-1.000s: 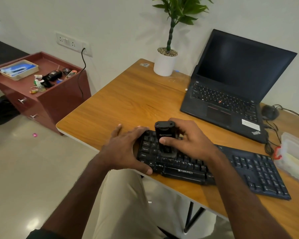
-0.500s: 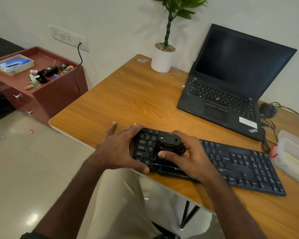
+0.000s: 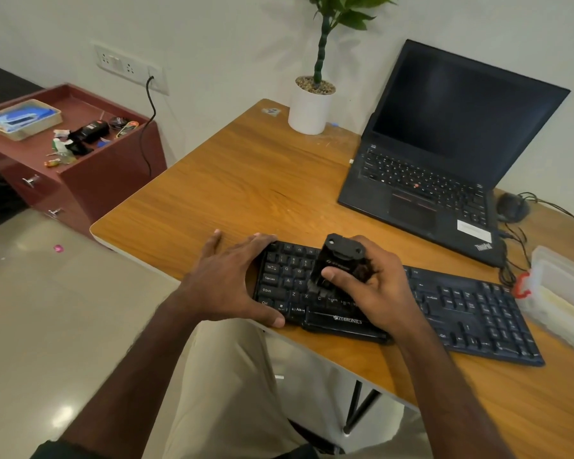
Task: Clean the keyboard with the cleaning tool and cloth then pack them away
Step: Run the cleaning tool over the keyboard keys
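Note:
A black keyboard (image 3: 461, 309) lies along the near edge of the wooden desk (image 3: 246, 187). My right hand (image 3: 371, 289) grips a black cleaning tool (image 3: 338, 256), a chunky block whose brush end is down on the keys of the keyboard's left half. My left hand (image 3: 226, 279) holds the keyboard's left end, thumb at its front edge and fingers across its far corner. No cloth shows in the head view.
An open black laptop (image 3: 444, 154) sits behind the keyboard, a mouse (image 3: 511, 207) and cables to its right. A clear plastic box (image 3: 564, 293) stands at the desk's right edge. A potted plant (image 3: 310, 104) is at the back. A red cabinet (image 3: 80, 167) with clutter stands left.
The tool in my right hand swept down toward the keyboard's front edge, then tilted back up over the middle key rows. My left hand kept its hold on the left end.

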Motion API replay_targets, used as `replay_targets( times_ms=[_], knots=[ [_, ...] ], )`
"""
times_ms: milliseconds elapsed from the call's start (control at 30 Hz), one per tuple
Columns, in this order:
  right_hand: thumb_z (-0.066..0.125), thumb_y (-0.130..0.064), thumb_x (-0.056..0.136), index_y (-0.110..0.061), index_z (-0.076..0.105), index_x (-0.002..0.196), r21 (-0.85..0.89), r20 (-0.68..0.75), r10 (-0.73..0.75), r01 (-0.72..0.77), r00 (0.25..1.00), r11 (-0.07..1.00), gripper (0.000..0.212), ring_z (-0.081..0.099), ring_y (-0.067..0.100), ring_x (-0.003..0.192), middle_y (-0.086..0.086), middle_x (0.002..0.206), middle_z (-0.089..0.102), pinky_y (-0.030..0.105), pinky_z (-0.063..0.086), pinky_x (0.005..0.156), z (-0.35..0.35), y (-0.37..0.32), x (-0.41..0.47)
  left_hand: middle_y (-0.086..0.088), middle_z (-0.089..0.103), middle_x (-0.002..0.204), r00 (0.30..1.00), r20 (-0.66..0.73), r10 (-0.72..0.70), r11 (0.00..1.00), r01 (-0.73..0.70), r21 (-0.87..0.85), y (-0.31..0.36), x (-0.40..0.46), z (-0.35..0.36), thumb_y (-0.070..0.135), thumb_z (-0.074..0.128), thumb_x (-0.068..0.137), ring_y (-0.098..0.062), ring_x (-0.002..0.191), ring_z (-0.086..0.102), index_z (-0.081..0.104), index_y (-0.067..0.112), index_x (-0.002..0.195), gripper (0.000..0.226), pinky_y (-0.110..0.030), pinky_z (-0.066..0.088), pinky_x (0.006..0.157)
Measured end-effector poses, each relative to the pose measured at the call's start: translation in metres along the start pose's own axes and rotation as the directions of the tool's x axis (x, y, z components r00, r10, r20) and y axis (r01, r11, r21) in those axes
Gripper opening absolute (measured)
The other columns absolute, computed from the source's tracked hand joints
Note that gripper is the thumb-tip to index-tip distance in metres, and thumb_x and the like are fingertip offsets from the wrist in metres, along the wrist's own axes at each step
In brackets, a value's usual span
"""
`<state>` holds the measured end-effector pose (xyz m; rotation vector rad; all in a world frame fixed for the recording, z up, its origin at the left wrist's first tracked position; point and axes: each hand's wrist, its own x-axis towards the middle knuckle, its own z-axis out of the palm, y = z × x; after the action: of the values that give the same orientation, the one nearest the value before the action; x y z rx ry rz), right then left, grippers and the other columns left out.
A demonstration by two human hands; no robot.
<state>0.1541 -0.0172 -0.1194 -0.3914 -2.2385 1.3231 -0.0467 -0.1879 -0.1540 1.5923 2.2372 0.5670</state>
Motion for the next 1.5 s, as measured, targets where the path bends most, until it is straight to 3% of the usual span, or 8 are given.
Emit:
replay_targets(
  times_ms=[233, 400, 767, 933, 1067, 1167, 1267, 1500],
  knots=[
    [0.074, -0.018, 0.082, -0.011, 0.067, 0.097, 0.095, 0.032, 0.018, -0.021, 0.999, 0.995, 0.018, 0.067, 0.007, 0.082, -0.011, 0.089, 0.069, 0.017, 0.051, 0.069, 0.006, -0.005, -0.014, 0.010, 0.026, 0.164, 1.000, 0.001, 0.003, 1.000, -0.003, -0.010, 0.000, 0.000, 0.000, 0.099, 0.055, 0.045, 0.005, 0.141, 0.016, 0.008, 0.041, 0.156, 0.134, -0.039, -0.021, 0.120],
    [0.077, -0.021, 0.082, -0.016, 0.068, 0.098, 0.109, -0.084, 0.036, -0.027, 0.996, 0.994, 0.019, 0.069, 0.021, 0.086, -0.004, 0.090, 0.070, 0.031, 0.056, 0.071, -0.004, -0.003, -0.012, 0.010, 0.025, 0.164, 1.000, -0.001, 0.011, 1.000, -0.011, -0.005, -0.001, 0.000, 0.000, 0.098, 0.057, 0.045, 0.009, 0.136, 0.013, 0.008, 0.040, 0.157, 0.135, -0.035, -0.023, 0.118],
    [0.076, -0.019, 0.081, -0.011, 0.068, 0.101, 0.124, -0.158, 0.026, -0.006, 0.987, 0.992, 0.022, 0.069, 0.014, 0.086, -0.009, 0.090, 0.071, 0.022, 0.053, 0.074, -0.013, -0.006, -0.021, 0.007, 0.023, 0.165, 1.000, 0.024, -0.012, 1.000, 0.012, -0.008, 0.000, 0.001, 0.000, 0.101, 0.051, 0.043, -0.003, 0.146, 0.022, 0.005, 0.042, 0.157, 0.136, -0.041, -0.020, 0.121],
    [0.077, -0.021, 0.082, -0.017, 0.070, 0.100, 0.120, -0.037, 0.086, -0.081, 0.996, 0.990, 0.019, 0.070, 0.022, 0.090, -0.003, 0.092, 0.071, 0.029, 0.056, 0.075, -0.013, -0.003, -0.026, 0.008, 0.023, 0.165, 1.000, 0.025, -0.015, 1.000, 0.015, -0.007, -0.001, 0.001, 0.001, 0.103, 0.049, 0.042, -0.006, 0.147, 0.024, 0.005, 0.043, 0.156, 0.137, -0.042, -0.018, 0.122],
    [0.077, -0.029, 0.080, -0.026, 0.068, 0.100, 0.043, -0.136, 0.081, -0.076, 0.987, 0.996, 0.022, 0.070, 0.020, 0.092, -0.007, 0.093, 0.072, 0.035, 0.057, 0.077, -0.019, -0.003, -0.023, 0.010, 0.024, 0.164, 0.999, 0.028, -0.018, 1.000, 0.018, 0.001, -0.001, 0.001, 0.001, 0.106, 0.044, 0.039, -0.001, 0.145, 0.022, 0.005, 0.042, 0.157, 0.139, -0.043, -0.017, 0.122],
    [0.076, -0.022, 0.081, -0.016, 0.068, 0.101, 0.106, -0.131, 0.079, -0.066, 0.988, 0.992, 0.022, 0.070, 0.015, 0.088, -0.005, 0.092, 0.071, 0.026, 0.056, 0.073, -0.025, -0.004, -0.027, 0.011, 0.024, 0.164, 0.999, 0.028, -0.022, 1.000, 0.021, 0.008, 0.000, 0.002, 0.001, 0.105, 0.045, 0.040, -0.004, 0.147, 0.025, 0.005, 0.043, 0.156, 0.138, -0.045, -0.015, 0.122],
    [0.075, -0.021, 0.083, -0.016, 0.069, 0.103, 0.078, -0.033, 0.092, -0.089, 0.995, 0.993, 0.021, 0.070, 0.022, 0.091, -0.002, 0.094, 0.070, 0.035, 0.059, 0.076, -0.028, -0.001, -0.031, 0.012, 0.026, 0.163, 1.000, 0.017, -0.017, 1.000, 0.017, 0.003, -0.001, 0.002, 0.001, 0.103, 0.048, 0.041, -0.005, 0.147, 0.025, 0.006, 0.042, 0.157, 0.137, -0.044, -0.015, 0.123],
    [0.075, -0.019, 0.086, -0.014, 0.068, 0.104, 0.086, -0.172, 0.059, -0.045, 0.983, 0.995, 0.020, 0.069, 0.025, 0.089, 0.002, 0.094, 0.070, 0.038, 0.058, 0.075, -0.037, 0.005, -0.028, 0.013, 0.024, 0.164, 1.000, 0.017, -0.014, 1.000, 0.014, -0.004, 0.000, 0.001, 0.000, 0.104, 0.048, 0.040, 0.004, 0.141, 0.019, 0.007, 0.041, 0.157, 0.139, -0.039, -0.017, 0.122]
  ],
)
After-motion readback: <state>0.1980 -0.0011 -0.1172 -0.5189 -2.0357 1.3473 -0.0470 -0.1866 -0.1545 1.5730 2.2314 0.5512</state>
